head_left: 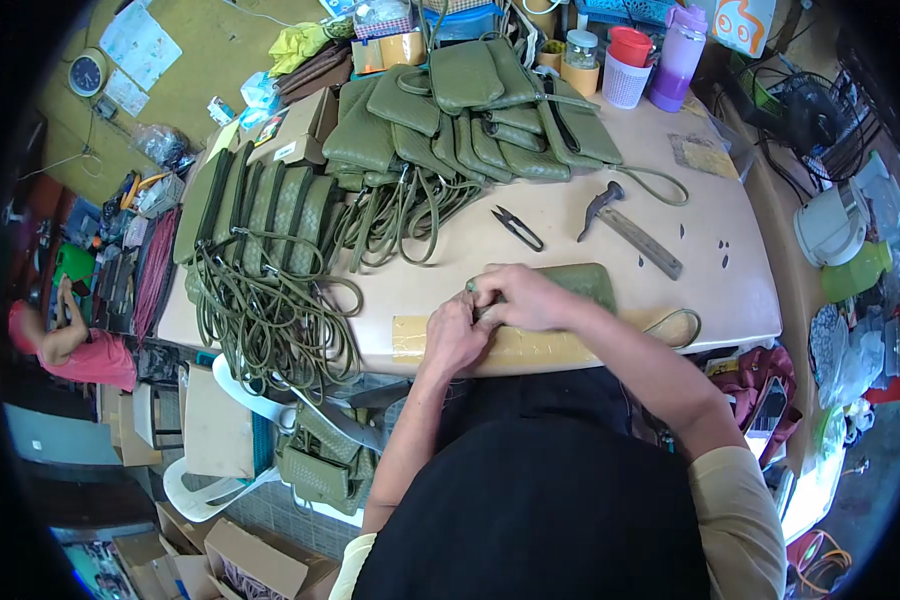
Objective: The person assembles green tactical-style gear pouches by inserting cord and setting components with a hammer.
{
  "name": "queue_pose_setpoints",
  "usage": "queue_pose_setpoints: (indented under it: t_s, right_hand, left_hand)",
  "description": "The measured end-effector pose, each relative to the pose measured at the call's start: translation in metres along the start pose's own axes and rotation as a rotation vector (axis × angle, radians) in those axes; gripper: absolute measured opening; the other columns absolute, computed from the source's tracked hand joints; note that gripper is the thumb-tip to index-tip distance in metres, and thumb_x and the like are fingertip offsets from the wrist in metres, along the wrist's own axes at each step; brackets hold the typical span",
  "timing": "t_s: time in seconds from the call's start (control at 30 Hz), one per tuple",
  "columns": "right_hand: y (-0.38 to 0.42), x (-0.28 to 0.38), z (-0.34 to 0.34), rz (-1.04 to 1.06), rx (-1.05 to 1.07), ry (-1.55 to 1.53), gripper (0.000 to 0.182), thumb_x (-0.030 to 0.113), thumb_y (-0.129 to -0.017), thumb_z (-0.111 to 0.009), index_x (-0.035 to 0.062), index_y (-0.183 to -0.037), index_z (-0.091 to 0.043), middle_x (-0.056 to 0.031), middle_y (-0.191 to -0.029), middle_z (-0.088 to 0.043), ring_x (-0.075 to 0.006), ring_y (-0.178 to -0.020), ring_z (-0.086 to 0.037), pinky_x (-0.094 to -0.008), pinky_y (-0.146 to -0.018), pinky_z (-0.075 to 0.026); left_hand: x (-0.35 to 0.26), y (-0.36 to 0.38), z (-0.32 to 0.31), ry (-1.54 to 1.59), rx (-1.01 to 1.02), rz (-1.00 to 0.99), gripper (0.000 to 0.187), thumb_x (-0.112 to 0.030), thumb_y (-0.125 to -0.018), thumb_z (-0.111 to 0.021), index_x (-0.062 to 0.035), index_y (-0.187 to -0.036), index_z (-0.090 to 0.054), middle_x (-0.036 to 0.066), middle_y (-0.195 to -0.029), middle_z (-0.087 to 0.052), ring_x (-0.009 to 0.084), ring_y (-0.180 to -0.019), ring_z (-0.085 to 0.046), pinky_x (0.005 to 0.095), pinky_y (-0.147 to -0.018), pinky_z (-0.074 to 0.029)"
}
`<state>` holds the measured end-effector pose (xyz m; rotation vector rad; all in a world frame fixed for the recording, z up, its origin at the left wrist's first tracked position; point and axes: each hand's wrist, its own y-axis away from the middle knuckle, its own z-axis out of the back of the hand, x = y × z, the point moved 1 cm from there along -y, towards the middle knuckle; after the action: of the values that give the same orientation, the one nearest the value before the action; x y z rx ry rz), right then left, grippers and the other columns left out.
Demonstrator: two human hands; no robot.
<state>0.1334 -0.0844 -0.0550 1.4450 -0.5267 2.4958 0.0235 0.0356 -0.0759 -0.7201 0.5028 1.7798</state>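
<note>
My left hand [457, 335] and my right hand [520, 297] meet at the near edge of the table, their fingers closed on the left end of a green pouch [582, 285]. The pouch lies flat, partly hidden under my right hand and forearm. Its cord loop [697, 326] shows right of my forearm. What exactly the fingertips pinch is hidden. Beneath my hands a strip of tan tape [410, 338] runs along the table edge. Beyond them lie thread snips [518, 228] and a hammer [630, 230] with a wooden handle.
Green pouches [470, 110] are heaped at the back; more stand in a row [270, 205] at left, their cords [270, 320] hanging over the edge. A purple bottle [678, 60] and a white cup [625, 82] stand at the back right. Another person [80, 345] is at far left.
</note>
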Motion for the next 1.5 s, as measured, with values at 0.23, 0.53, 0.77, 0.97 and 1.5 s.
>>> queue_pose_setpoints:
  t_s: [0.23,0.53,0.77,0.97,1.5]
  right_hand:
    - [0.058,-0.005,0.075,-0.304,-0.025,0.408,0.021,0.003,-0.069,-0.073,-0.0001,-0.077,-0.053,-0.0141,-0.080,-0.058,-0.0277,-0.075,-0.058,-0.0375,-0.070,-0.046]
    - [0.053,-0.002,0.036,-0.251,0.036,0.181,0.020,0.005,-0.072,-0.073,-0.0006,-0.079,-0.055,-0.0161,-0.081,-0.058,-0.0331,-0.081,-0.059,-0.0407,-0.072,-0.046]
    - [0.064,0.000,0.049,-0.255,0.097,0.145,0.024,0.003,-0.069,-0.074,-0.0014,-0.076,-0.052,-0.0150,-0.079,-0.058,-0.0329,-0.079,-0.057,-0.0408,-0.071,-0.044]
    - [0.101,0.008,0.094,-0.297,0.099,0.358,0.023,0.003,-0.069,-0.072,0.0005,-0.074,-0.050,-0.0135,-0.079,-0.056,-0.0310,-0.079,-0.057,-0.0406,-0.071,-0.044]
    - [0.070,0.026,0.059,-0.255,0.035,0.162,0.022,0.002,-0.071,-0.074,-0.0024,-0.077,-0.053,-0.0148,-0.078,-0.059,-0.0287,-0.075,-0.059,-0.0389,-0.068,-0.045]
  left_hand:
    - [-0.006,-0.001,0.005,-0.029,0.052,-0.011,0.033,-0.029,-0.079,-0.073,-0.0019,-0.096,-0.067,0.019,-0.084,-0.068,0.0348,-0.081,-0.065,0.0421,-0.075,-0.049]
    - [-0.016,-0.005,0.022,-0.054,0.130,-0.155,0.028,-0.027,-0.080,-0.072,-0.0034,-0.095,-0.069,0.015,-0.082,-0.066,0.0336,-0.078,-0.063,0.0386,-0.072,-0.048]
    - [-0.026,-0.017,-0.001,-0.052,0.108,-0.231,0.014,-0.017,-0.080,-0.070,-0.0031,-0.083,-0.067,0.013,-0.081,-0.066,0.0324,-0.078,-0.062,0.0401,-0.072,-0.048]
    - [-0.028,-0.014,0.000,0.049,0.214,-0.155,0.013,-0.014,-0.080,-0.069,-0.0020,-0.084,-0.066,0.015,-0.079,-0.066,0.0306,-0.077,-0.063,0.0387,-0.070,-0.048]
    - [-0.026,-0.012,0.003,0.116,0.223,-0.100,0.021,-0.008,-0.079,-0.069,-0.0005,-0.096,-0.060,0.017,-0.085,-0.065,0.0313,-0.083,-0.064,0.0396,-0.076,-0.050]
